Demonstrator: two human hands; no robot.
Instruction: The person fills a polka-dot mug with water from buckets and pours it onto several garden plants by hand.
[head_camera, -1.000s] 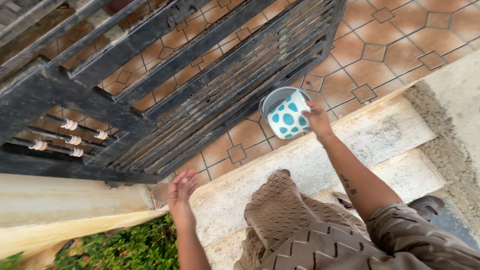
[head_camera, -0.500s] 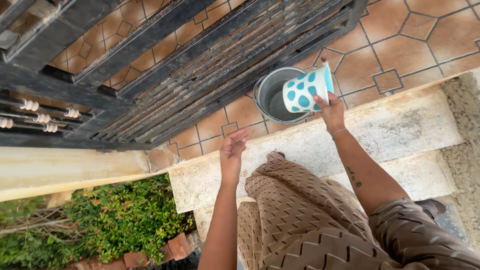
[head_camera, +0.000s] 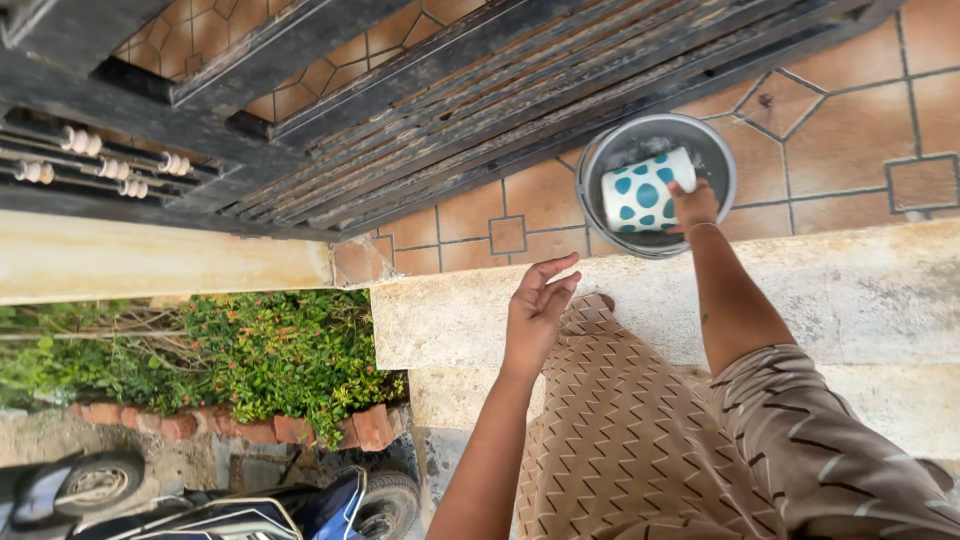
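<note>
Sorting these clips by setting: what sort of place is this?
Probably a house entrance outdoors: a black metal gate over a terracotta tiled floor, a concrete step, and a brick-edged shrub bed beside a parked scooter.

Outside a home: terracotta tiled floor (head_camera: 840, 130), black metal gate (head_camera: 420, 110), concrete steps (head_camera: 860, 290), brick-edged shrubs (head_camera: 250, 350), parked scooter (head_camera: 240, 505).

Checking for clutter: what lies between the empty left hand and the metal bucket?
In the head view, only the bare concrete ledge and tiled floor separate left hand from bucket.
</note>
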